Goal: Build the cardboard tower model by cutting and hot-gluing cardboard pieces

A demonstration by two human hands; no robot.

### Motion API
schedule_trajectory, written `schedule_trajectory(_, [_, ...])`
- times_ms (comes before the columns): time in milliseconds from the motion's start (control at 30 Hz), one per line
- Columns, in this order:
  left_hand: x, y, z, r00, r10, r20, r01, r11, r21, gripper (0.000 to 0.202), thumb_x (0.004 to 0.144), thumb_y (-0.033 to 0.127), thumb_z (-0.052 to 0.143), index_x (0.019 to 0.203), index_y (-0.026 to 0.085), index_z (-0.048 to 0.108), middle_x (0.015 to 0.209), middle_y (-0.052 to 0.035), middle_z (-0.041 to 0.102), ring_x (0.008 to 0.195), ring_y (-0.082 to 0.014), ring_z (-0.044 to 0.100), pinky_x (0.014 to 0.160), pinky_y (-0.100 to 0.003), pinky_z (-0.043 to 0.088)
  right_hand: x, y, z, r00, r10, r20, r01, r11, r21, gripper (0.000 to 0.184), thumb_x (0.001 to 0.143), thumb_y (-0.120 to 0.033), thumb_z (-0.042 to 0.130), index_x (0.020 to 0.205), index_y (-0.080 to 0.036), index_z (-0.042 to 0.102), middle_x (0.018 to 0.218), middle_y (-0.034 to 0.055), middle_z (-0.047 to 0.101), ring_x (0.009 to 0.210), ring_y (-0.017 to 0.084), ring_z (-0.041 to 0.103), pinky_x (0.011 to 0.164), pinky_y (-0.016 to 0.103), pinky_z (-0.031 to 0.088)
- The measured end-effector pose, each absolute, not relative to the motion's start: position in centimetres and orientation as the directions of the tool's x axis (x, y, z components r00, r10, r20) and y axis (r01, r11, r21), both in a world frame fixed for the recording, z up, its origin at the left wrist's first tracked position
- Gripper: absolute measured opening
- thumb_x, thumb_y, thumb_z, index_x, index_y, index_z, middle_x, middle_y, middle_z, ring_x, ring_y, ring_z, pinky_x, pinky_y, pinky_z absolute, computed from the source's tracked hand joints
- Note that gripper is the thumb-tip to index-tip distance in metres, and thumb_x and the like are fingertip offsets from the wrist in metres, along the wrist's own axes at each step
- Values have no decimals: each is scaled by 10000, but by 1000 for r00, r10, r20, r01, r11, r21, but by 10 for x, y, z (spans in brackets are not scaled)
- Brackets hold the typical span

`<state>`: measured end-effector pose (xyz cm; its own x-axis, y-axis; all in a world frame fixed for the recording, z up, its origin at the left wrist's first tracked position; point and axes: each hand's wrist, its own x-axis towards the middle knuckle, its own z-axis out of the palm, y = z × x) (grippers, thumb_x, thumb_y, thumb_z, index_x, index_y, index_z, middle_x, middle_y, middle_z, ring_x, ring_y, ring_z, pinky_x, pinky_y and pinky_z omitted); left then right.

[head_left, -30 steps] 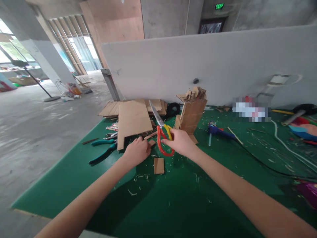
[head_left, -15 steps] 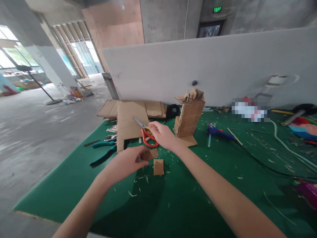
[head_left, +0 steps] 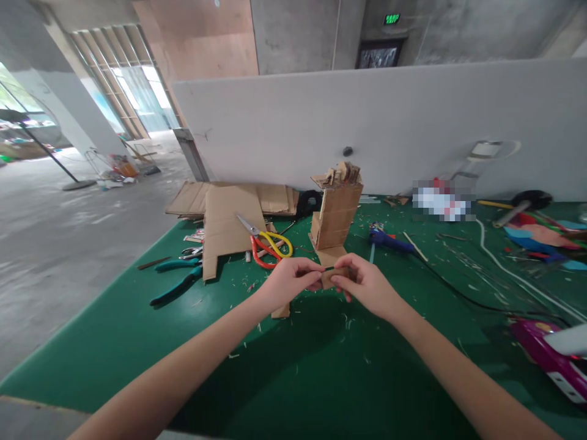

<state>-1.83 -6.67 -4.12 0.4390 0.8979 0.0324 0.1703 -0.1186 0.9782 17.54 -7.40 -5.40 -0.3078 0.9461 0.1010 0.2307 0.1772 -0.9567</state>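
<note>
- Because small work likely needs two-sided control, my left hand (head_left: 290, 282) and right hand (head_left: 369, 287) pinch the small tan cardboard piece (head_left: 328, 280) above the green tabletop (head_left: 114, 330).
- The red-and-yellow-handled steel scissors (head_left: 257, 231) lie beyond (unheld, freeing both hands).

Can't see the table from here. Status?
Left hand and right hand grip small cardboard piece. Scissors unheld, blades over cardboard sheet. Cardboard tower stands just beyond.

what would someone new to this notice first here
Likely the left hand and right hand, pinching a small cardboard piece at mid-view. Then the red-and-yellow scissors beyond the left hand, partly over a large cardboard sheet, and the tall cardboard structure behind the hands on the green table.
</note>
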Motion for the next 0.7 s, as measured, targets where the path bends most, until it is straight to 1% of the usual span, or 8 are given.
schedule_trajectory(100, [-7, -52, -42, 424, 905, 24, 109, -78, 991, 93, 802, 245, 586, 829, 169, 631, 719, -18, 656, 702, -133, 649, 735, -320, 556, 184, -74, -58, -241, 959, 148, 193, 197, -961, 227, 769, -284, 608, 946, -216, 483, 745, -25, 564, 562, 120, 575, 560, 307, 525])
schedule_trajectory(200, [1, -44, -42, 383, 924, 12, 72, -43, 996, 86, 813, 249, 575, 790, 170, 600, 696, -4, 624, 657, -114, 628, 707, -311, 560, 188, -75, -59, -239, 952, 190, 171, 234, -957, 306, 768, -267, 606, 1046, -219, 488, 936, 40, 612, 790, 169, 633, 715, 350, 550])
schedule_trajectory(267, [5, -43, -43, 357, 934, 14, 42, -31, 999, 115, 817, 282, 575, 773, 176, 583, 697, 4, 601, 649, -111, 616, 688, -307, 564, 189, -74, -60, -223, 948, 228, 252, 282, -926, 298, 786, -281, 588, 1063, -217, 500, 988, 64, 627, 875, 193, 631, 753, 366, 544])
schedule_trajectory(367, [10, -40, -46, 330, 944, -9, 15, 4, 1000, 144, 826, 320, 554, 775, 185, 546, 704, 13, 569, 638, -115, 613, 641, -301, 561, 193, -74, -59, -214, 913, 347, 485, 408, -774, 242, 806, -304, 573, 1026, -207, 556, 1035, 85, 620, 895, 208, 617, 717, 356, 532])
schedule_trajectory(467, [11, -35, -48, 333, 943, -11, 124, -32, 992, 170, 848, 343, 501, 777, 189, 510, 732, 5, 566, 601, -123, 610, 562, -285, 532, 197, -72, -59, -259, 859, 441, 610, 499, -615, 191, 861, -319, 503, 977, -204, 603, 991, 82, 634, 840, 200, 612, 663, 322, 503])
schedule_trajectory(600, [9, -22, -46, 175, 920, 352, 458, -392, 798, 232, 889, 390, 413, 873, 197, 541, 795, -39, 591, 688, -160, 590, 659, -338, 504, 207, -63, -62, -153, 865, 477, 793, 395, -463, 313, 923, -330, 380, 836, -188, 645, 796, 67, 656, 727, 194, 613, 669, 308, 450])
schedule_trajectory(667, [10, -10, -43, 58, 847, 528, 541, -471, 697, 319, 862, 420, 472, 1097, 206, 503, 1049, -102, 577, 957, -222, 572, 829, -396, 473, 213, -57, -64, -86, 872, 481, 855, 312, -414, 355, 925, -343, 365, 802, -175, 652, 756, 73, 643, 703, 198, 605, 658, 304, 432])
schedule_trajectory(700, [11, -4, -42, 20, 819, 574, 547, -490, 679, 480, 825, 438, 533, 1234, 217, 417, 1223, -133, 498, 1107, -254, 508, 908, -419, 437, 215, -54, -65, -64, 876, 477, 872, 282, -401, 370, 925, -346, 359, 787, -170, 654, 738, 76, 633, 689, 199, 599, 648, 303, 422])
